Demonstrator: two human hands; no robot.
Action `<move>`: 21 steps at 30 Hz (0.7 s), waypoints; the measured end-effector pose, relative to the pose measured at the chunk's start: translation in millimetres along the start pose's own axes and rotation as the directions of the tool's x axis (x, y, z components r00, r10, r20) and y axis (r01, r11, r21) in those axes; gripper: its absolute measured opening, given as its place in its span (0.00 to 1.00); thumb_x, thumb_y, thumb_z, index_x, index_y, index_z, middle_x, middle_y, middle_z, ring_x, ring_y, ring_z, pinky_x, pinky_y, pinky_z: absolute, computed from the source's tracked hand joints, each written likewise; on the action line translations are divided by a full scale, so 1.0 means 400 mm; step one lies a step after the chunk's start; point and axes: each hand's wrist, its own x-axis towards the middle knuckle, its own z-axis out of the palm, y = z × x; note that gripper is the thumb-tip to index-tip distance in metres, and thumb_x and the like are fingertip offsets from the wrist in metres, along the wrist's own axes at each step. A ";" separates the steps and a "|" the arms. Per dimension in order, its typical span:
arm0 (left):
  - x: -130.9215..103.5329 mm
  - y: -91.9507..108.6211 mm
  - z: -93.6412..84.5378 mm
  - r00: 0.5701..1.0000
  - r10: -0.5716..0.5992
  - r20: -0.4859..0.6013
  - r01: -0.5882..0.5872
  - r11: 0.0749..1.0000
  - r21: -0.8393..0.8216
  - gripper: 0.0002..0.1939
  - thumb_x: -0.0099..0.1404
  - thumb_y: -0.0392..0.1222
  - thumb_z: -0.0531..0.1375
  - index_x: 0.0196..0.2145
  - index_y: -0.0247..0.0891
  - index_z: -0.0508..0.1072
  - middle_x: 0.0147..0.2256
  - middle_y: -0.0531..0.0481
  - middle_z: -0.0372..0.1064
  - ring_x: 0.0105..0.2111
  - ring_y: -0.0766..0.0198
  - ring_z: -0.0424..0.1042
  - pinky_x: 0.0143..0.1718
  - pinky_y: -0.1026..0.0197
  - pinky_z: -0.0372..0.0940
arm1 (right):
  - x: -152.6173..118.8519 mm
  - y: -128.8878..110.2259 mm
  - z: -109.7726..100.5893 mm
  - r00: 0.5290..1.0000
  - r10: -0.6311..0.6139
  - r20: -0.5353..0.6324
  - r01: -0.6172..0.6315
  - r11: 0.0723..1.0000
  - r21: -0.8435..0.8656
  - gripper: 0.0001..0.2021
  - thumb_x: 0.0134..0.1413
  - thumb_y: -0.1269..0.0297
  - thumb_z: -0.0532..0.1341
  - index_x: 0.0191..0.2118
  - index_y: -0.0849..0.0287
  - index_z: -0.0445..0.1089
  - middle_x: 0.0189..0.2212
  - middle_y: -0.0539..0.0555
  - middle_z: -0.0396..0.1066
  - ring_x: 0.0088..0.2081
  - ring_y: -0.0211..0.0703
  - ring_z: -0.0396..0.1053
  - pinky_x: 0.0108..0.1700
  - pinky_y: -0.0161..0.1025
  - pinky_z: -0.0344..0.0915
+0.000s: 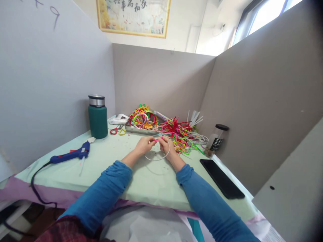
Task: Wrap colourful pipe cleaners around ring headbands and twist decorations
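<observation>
My left hand and my right hand meet above the middle of the table. Both are closed in a pinch on a short pink pipe cleaner. A thin white hoop hangs below my fingers in a loop, and the pink piece lies at its top. Whether the pink piece is wound round the hoop, I cannot make out. Just beyond my right hand lies a tangled heap of coloured pipe cleaners.
At the back, a metal tray holds colourful wrapped rings. A green bottle and blue glue gun are on the left. Right are a black phone and a clear jar. Grey partitions enclose the table.
</observation>
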 end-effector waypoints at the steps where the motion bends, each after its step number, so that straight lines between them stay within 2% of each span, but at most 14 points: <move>1: 0.000 0.001 0.000 1.000 0.000 0.002 0.000 1.000 -0.002 0.15 0.63 0.47 0.54 0.31 0.36 0.76 0.28 0.49 0.75 0.26 0.66 0.67 0.30 0.65 0.56 | 0.000 0.001 -0.001 1.000 -0.004 -0.001 0.004 1.000 -0.004 0.18 0.40 0.53 0.64 0.20 0.56 0.54 0.14 0.42 0.47 0.17 0.31 0.43 0.21 0.35 0.39; 4: 0.001 0.007 -0.003 0.999 -0.048 0.014 0.049 0.998 -0.030 0.16 0.62 0.48 0.54 0.29 0.36 0.76 0.27 0.49 0.75 0.24 0.66 0.67 0.28 0.65 0.57 | 0.002 0.006 -0.004 1.000 -0.018 -0.001 0.018 1.000 -0.012 0.18 0.42 0.54 0.63 0.19 0.56 0.54 0.14 0.42 0.48 0.17 0.31 0.44 0.21 0.35 0.40; 8: 0.004 0.016 -0.010 0.965 -0.240 0.110 0.257 0.947 -0.192 0.18 0.61 0.51 0.55 0.27 0.34 0.75 0.22 0.50 0.72 0.16 0.70 0.60 0.21 0.65 0.54 | 0.004 0.011 -0.007 1.000 -0.024 -0.014 0.024 1.000 -0.018 0.17 0.42 0.54 0.64 0.20 0.56 0.56 0.14 0.42 0.49 0.17 0.31 0.44 0.21 0.35 0.41; 11: 0.005 0.020 -0.012 0.922 -0.322 0.213 0.382 0.845 -0.374 0.18 0.59 0.52 0.57 0.29 0.32 0.74 0.24 0.49 0.72 0.12 0.73 0.56 0.17 0.66 0.50 | 0.003 0.007 -0.006 0.999 -0.040 -0.028 0.038 0.997 -0.060 0.17 0.41 0.53 0.64 0.20 0.56 0.57 0.15 0.43 0.51 0.18 0.32 0.45 0.21 0.35 0.43; 15: 0.004 0.018 -0.014 0.895 -0.347 0.280 0.446 0.710 -0.545 0.17 0.56 0.52 0.59 0.28 0.32 0.73 0.24 0.48 0.71 0.12 0.75 0.53 0.15 0.66 0.48 | 0.000 0.002 -0.004 0.998 -0.054 -0.025 0.051 0.993 -0.106 0.18 0.42 0.51 0.64 0.20 0.56 0.57 0.15 0.44 0.51 0.18 0.33 0.48 0.21 0.35 0.44; 18: 0.003 0.018 -0.019 0.868 -0.344 0.359 0.497 0.600 -0.627 0.16 0.56 0.51 0.60 0.25 0.32 0.71 0.20 0.50 0.68 0.12 0.74 0.51 0.15 0.65 0.50 | 0.000 0.005 -0.005 0.997 -0.070 -0.016 0.068 0.993 -0.097 0.18 0.43 0.50 0.63 0.21 0.56 0.57 0.15 0.44 0.51 0.19 0.33 0.48 0.21 0.35 0.44; 21: 0.003 0.021 -0.027 0.819 -0.350 0.455 0.574 0.487 -0.659 0.15 0.57 0.49 0.59 0.23 0.33 0.69 0.17 0.52 0.64 0.13 0.75 0.50 0.15 0.67 0.49 | 0.001 0.010 -0.007 0.997 -0.082 0.014 0.082 0.995 -0.053 0.18 0.43 0.50 0.64 0.22 0.56 0.57 0.16 0.44 0.50 0.19 0.33 0.47 0.21 0.35 0.44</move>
